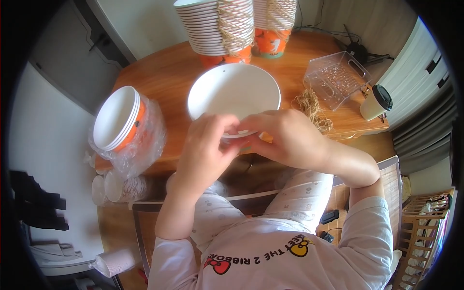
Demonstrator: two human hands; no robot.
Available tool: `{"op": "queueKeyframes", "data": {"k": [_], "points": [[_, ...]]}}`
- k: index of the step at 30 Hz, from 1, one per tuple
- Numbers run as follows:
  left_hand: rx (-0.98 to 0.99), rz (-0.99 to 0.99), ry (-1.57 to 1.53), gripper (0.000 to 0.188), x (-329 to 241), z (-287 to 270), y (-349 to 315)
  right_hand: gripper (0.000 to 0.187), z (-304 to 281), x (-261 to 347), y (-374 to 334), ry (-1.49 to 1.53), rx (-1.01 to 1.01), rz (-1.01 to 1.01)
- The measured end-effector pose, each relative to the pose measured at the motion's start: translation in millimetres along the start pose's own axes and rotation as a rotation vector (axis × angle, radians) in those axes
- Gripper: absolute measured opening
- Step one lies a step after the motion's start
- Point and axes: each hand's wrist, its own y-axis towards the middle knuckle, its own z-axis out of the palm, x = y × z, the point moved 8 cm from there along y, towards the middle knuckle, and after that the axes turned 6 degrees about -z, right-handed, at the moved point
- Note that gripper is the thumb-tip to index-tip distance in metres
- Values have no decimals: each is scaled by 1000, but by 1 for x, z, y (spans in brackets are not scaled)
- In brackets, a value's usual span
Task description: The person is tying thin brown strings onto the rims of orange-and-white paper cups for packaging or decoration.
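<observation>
Brown wood table [162, 72] fills the upper mid of the frame, w/ a pale wall [150, 24] behind & a grey door [72, 53] upper L. Top centre: a nearer stack [205, 34] & a farther stack [273, 42] of buckets, both w/ tan cords [237, 26] at the side.

My bucket [234, 92] is mid-frame at the table's near edge, mouth toward me, & both my hands are at its near rim.

Step in hand, imo: fitting a cord or fastener on the near side, prob. at a hole under my fingers, since a small dark hole [224, 71] shows on the far side w/ no cord visible thru it. Next move prob. calls for one hand steadying the rim while the other works the small pc. in, w/o creasing the bucket.

L hand [208, 137] & R hand [292, 135]: fingers bent in, gaps narrow, tips close together; can't tell if they pinch the rim or sth. small.

Bucket looks plain white inside, smooth, round; outside mostly hidden.

Upper R: clear tray [325, 59] w/ small shiny bits [336, 75], loose twine [311, 112] just beside, lidded cup [371, 107] nr the table's R end. Mid L: nested buckets [116, 118], white inside, orange outside, crumpled plastic wrap [150, 145] around them.
</observation>
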Motion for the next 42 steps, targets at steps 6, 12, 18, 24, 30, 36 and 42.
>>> {"op": "queueKeyframes", "data": {"k": [6,12,18,24,30,36,42], "points": [[-85,60,44,43,-1,-4,-2,15,0,-1,2,-23,33,12],[-54,60,31,42,0,-3,-3,17,3,2,5,-86,116,62],[-49,95,5,42,1,-4,-2,18,4,5,7,-64,127,35],[-73,140,-26,43,2,-4,-4,20,5,6,6,-11,68,-19],[-71,135,-52,39,5,-4,-4,21,4,6,6,-34,66,6],[-88,126,-58,38,5,-4,-4,22,5,8,7,-44,38,4],[-85,152,-51,38,4,-5,-4,21,5,7,5,-49,-15,-20]]}}
